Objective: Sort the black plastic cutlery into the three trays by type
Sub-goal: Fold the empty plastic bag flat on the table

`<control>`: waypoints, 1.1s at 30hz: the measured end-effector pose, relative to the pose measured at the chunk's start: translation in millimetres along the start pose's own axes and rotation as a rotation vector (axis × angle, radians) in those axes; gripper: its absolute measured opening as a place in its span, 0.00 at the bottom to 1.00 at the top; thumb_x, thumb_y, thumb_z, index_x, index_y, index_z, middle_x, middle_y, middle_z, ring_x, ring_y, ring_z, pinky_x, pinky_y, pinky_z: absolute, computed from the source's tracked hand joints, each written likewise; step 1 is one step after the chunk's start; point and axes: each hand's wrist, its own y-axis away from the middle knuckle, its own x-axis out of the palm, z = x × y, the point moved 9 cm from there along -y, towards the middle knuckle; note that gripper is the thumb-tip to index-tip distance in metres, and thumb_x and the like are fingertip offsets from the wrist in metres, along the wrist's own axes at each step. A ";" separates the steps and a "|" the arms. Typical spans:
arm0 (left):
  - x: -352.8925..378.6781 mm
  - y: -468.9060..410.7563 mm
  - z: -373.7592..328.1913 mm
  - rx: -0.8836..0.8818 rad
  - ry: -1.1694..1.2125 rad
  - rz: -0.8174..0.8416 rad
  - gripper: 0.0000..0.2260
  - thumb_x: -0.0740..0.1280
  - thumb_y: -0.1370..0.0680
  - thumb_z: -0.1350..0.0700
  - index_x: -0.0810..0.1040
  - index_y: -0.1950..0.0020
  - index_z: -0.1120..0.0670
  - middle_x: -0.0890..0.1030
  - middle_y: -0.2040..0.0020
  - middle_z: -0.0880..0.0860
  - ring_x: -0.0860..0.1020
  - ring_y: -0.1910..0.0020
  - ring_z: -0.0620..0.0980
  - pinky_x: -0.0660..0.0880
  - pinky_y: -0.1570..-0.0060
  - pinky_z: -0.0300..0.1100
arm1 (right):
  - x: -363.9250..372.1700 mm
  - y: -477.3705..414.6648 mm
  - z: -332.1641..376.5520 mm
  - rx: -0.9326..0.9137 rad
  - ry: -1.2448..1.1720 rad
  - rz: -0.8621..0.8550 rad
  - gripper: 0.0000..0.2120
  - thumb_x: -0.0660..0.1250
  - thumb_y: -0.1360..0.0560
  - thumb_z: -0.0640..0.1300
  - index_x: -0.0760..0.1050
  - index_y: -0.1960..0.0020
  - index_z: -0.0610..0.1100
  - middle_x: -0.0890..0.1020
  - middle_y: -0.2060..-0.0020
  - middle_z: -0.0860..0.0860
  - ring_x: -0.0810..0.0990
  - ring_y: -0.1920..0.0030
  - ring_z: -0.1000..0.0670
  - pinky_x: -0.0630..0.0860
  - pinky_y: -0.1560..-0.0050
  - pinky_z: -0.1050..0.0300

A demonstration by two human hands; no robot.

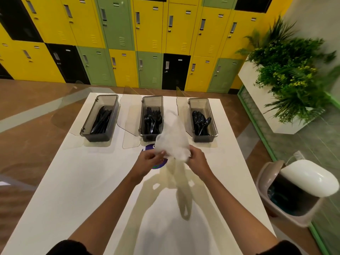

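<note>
White plastic bag (172,138), pinched in grip of left hand (150,160) and right hand (197,159), partly covering middle tray (141,115), bin (265,175) nearby

A single head-worn camera looked steeply down and forward over the surface (92,181), lockers (117,24) far at twelve o'clock.

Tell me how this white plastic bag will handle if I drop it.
Probably floppy: the plastic bag bunches shapelessly between the left hand and right hand. Likely very light, being thin translucent film; it may drift.
</note>
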 end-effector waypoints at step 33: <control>17.9 26.9 77.2 0.193 -0.847 0.213 0.24 0.54 0.23 0.43 0.78 0.38 0.55 0.80 0.39 0.49 0.78 0.42 0.48 0.74 0.42 0.43 | 46.9 67.0 -59.8 -0.360 0.594 0.183 0.30 0.51 0.23 0.66 0.78 0.39 0.46 0.80 0.41 0.52 0.76 0.41 0.53 0.67 0.39 0.62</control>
